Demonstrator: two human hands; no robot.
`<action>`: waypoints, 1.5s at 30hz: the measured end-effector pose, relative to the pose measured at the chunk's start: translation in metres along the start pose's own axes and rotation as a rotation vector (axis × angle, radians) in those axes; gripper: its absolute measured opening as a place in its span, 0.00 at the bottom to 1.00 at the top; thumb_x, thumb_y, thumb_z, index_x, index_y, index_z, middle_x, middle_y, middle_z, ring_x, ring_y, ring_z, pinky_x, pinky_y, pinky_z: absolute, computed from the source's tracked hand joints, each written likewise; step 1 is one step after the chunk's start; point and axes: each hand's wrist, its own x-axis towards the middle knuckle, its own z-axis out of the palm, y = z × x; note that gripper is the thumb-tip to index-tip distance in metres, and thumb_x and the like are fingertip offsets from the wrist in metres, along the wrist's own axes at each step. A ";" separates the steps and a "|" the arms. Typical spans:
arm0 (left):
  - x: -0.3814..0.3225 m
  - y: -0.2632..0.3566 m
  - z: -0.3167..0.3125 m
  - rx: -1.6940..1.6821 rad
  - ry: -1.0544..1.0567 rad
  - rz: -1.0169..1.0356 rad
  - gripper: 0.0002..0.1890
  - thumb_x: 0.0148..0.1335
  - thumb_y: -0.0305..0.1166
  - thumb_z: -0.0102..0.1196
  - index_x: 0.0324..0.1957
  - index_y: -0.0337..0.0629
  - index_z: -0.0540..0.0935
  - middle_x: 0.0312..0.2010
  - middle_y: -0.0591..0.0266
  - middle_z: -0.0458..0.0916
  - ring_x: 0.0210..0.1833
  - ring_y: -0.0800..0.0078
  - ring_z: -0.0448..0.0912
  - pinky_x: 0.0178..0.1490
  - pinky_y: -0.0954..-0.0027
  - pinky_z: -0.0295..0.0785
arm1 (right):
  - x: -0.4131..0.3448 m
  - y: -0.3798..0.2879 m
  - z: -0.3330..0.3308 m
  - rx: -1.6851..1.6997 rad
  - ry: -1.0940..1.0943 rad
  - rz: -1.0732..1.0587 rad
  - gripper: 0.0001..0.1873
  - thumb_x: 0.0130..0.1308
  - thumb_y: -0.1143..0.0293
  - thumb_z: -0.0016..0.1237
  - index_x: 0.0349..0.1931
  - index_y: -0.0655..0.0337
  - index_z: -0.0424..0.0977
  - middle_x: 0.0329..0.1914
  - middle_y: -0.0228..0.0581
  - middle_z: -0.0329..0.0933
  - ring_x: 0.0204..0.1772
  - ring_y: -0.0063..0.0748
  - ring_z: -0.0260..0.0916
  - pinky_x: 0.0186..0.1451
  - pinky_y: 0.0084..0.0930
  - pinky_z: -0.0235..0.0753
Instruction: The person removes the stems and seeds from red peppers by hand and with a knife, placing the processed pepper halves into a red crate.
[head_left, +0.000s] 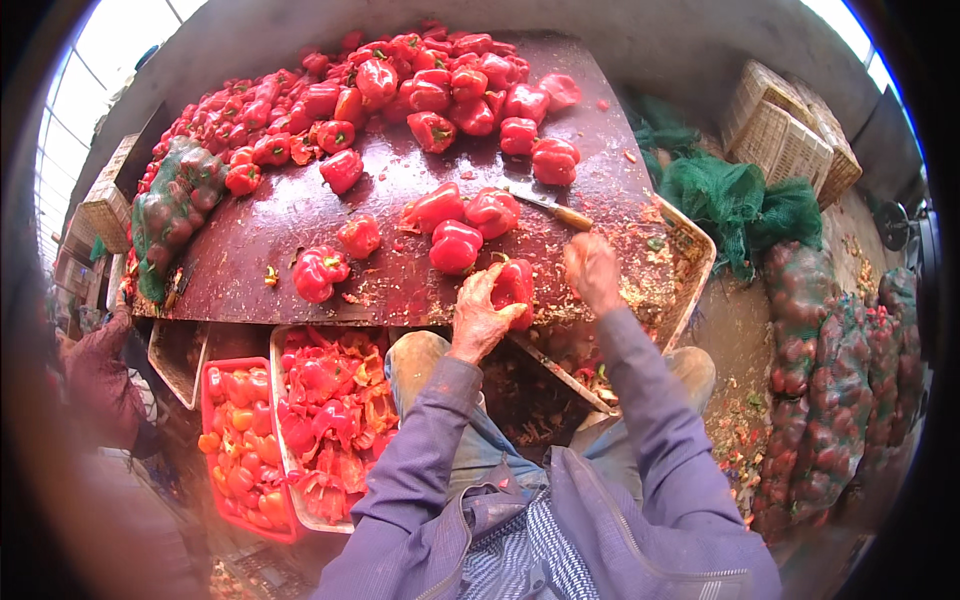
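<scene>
At the near edge of the table (405, 289), my left hand (480, 315) grips a red bell pepper (517, 289), thumb and fingers around its left side. To the right, my right hand (594, 271) is over the tabletop with curled fingers. Whether anything is inside it is hidden. Just beyond that hand lies a knife, its wooden handle (574, 218) towards me and its blade pointing away to the left. Three red bell peppers (456, 246) sit together beyond my left hand. Two more (320, 274) lie farther left on the table.
A large heap of red peppers (427, 90) covers the table's far side. Below the edge stand a white crate of pepper pieces (337, 427) and a red crate (244, 450). Green mesh sacks (821, 397) stand right. Another person's arm (105, 352) shows at left.
</scene>
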 end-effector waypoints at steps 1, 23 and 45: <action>-0.003 -0.002 -0.001 0.031 0.008 0.017 0.38 0.45 0.38 0.74 0.61 0.40 0.77 0.56 0.47 0.77 0.61 0.53 0.74 0.67 0.57 0.70 | 0.019 0.004 0.002 -0.082 0.074 -0.058 0.06 0.63 0.72 0.52 0.37 0.61 0.79 0.36 0.48 0.80 0.43 0.52 0.77 0.49 0.44 0.76; 0.012 -0.004 0.020 -0.038 0.235 0.060 0.24 0.48 0.25 0.67 0.51 0.40 0.80 0.45 0.50 0.78 0.51 0.53 0.77 0.57 0.57 0.74 | -0.054 -0.030 -0.076 0.201 -0.209 0.054 0.08 0.70 0.67 0.52 0.38 0.64 0.75 0.22 0.45 0.74 0.27 0.46 0.75 0.29 0.41 0.71; 0.035 -0.022 0.044 0.102 0.141 0.253 0.15 0.48 0.22 0.59 0.41 0.38 0.76 0.39 0.48 0.77 0.47 0.47 0.77 0.54 0.53 0.74 | -0.092 0.061 0.030 -0.183 -0.661 -0.240 0.21 0.66 0.66 0.46 0.58 0.60 0.72 0.41 0.43 0.72 0.42 0.40 0.75 0.37 0.37 0.72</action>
